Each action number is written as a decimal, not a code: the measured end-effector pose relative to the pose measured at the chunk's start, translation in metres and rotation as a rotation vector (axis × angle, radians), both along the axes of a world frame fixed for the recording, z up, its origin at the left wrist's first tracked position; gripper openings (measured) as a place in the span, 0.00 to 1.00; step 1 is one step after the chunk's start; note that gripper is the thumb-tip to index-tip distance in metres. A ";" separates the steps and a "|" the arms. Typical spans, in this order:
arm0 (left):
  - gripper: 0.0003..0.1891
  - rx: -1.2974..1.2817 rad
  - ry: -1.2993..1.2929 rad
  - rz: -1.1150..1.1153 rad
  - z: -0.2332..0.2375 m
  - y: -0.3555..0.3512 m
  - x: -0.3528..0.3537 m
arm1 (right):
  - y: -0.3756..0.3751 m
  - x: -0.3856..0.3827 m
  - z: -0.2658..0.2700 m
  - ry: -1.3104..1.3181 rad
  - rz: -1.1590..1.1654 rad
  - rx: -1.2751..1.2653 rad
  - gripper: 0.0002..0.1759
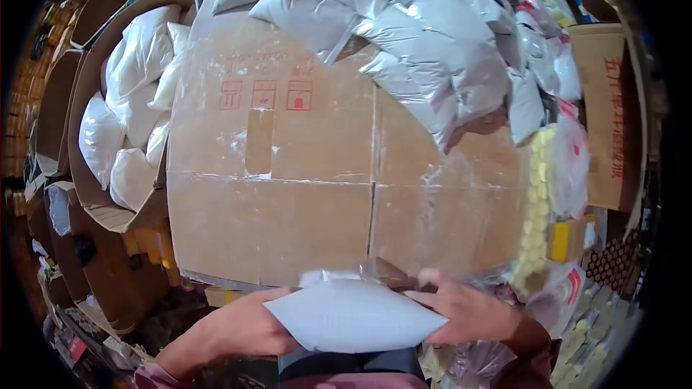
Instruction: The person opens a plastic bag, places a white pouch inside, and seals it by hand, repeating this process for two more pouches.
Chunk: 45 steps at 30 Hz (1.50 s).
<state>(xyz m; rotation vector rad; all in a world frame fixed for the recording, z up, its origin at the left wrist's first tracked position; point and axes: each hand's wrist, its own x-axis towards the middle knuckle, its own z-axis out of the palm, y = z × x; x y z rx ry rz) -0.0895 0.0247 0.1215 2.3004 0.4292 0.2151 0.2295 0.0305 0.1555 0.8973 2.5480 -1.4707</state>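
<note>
A plump white bag [353,317] is held close to the body at the bottom centre, in front of the cardboard-covered table [288,144]. My left hand [263,320] grips its left end, with the fingers mostly hidden behind the bag. At the right end, my right hand [458,310] holds the bag's corner, its fingers slightly blurred by motion. Crumpled clear plastic [331,275] shows along the bag's top edge. Many similar white filled bags [440,43] are piled at the table's far side and far right.
At the left stands an open carton [78,122] with several white bags [144,50] inside. A strip of pale yellow round pieces [535,209] hangs along the table's right edge. Beyond it are a brown carton [602,115] and a small yellow box [569,238].
</note>
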 end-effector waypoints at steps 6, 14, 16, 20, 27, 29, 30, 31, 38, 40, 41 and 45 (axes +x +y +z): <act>0.12 0.226 0.532 0.107 -0.066 -0.058 -0.009 | -0.036 0.005 -0.070 -0.171 0.235 0.801 0.16; 0.15 0.631 0.341 0.160 -0.008 -0.073 -0.003 | -0.047 0.016 -0.006 -0.078 0.302 0.698 0.08; 0.16 0.571 0.315 0.212 0.005 -0.081 -0.007 | -0.053 0.028 -0.009 0.348 0.041 0.787 0.08; 0.17 0.574 0.288 0.102 0.007 -0.060 0.009 | -0.063 0.034 -0.029 0.122 0.170 0.665 0.06; 0.19 0.472 0.157 0.103 0.030 -0.083 0.008 | -0.075 0.040 0.017 0.223 0.093 0.801 0.05; 0.19 0.315 0.285 0.163 0.005 -0.071 0.013 | -0.070 0.032 0.006 0.182 -0.003 0.749 0.07; 0.19 0.241 0.381 0.123 -0.001 -0.057 0.017 | -0.064 0.030 -0.002 0.128 0.008 0.731 0.07; 0.20 0.321 0.285 0.109 0.000 -0.045 0.024 | -0.057 0.029 -0.012 0.076 0.018 0.709 0.07; 0.15 0.425 0.194 0.070 0.033 -0.026 0.013 | -0.057 0.028 -0.011 0.106 -0.033 0.786 0.05; 0.15 0.279 0.292 0.035 -0.010 -0.035 0.009 | -0.075 0.017 -0.042 0.096 -0.054 0.712 0.04; 0.15 0.216 0.377 0.018 -0.034 -0.041 0.011 | -0.080 0.010 -0.062 -0.006 -0.029 0.671 0.03; 0.10 0.121 0.262 0.278 -0.005 -0.061 0.027 | -0.092 -0.001 -0.057 -0.018 -0.337 0.496 0.08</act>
